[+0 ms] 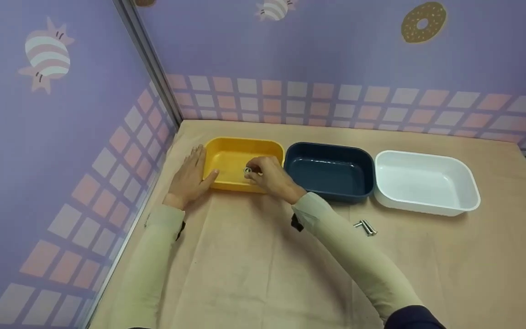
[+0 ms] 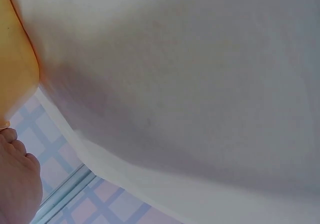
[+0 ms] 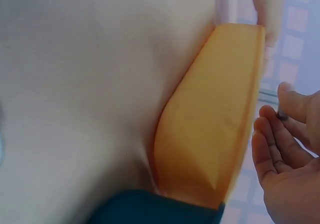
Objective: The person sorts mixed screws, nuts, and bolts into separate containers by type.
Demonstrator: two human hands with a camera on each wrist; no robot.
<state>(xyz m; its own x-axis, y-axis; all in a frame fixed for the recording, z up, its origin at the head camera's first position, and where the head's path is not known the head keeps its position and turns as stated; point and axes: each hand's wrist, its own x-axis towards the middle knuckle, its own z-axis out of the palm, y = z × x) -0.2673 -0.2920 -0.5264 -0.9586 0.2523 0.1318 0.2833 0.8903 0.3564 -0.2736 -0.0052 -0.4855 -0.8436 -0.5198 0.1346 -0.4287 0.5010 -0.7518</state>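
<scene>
My left hand (image 1: 189, 179), fingers straight, rests against the left rim of a yellow bin (image 1: 244, 186). My right hand (image 1: 272, 177) is over that bin's right half. Between its thumb and fingertips it pinches a small round metal piece (image 1: 247, 170) with a dark middle, possibly a nut; its exact kind is too small to tell. The right wrist view shows the right hand (image 3: 292, 144) beyond the yellow bin's wall (image 3: 210, 109), with the small piece mostly hidden by the fingers. Only part of the left hand (image 2: 20, 179) shows in the left wrist view.
A dark blue bin (image 1: 331, 196) stands right of the yellow one, and a white bin (image 1: 427, 205) right of that. A few metal bolts (image 1: 367, 227) lie on the beige tablecloth (image 1: 244, 265) before them. Patterned walls (image 1: 327, 45) border the table behind and at left.
</scene>
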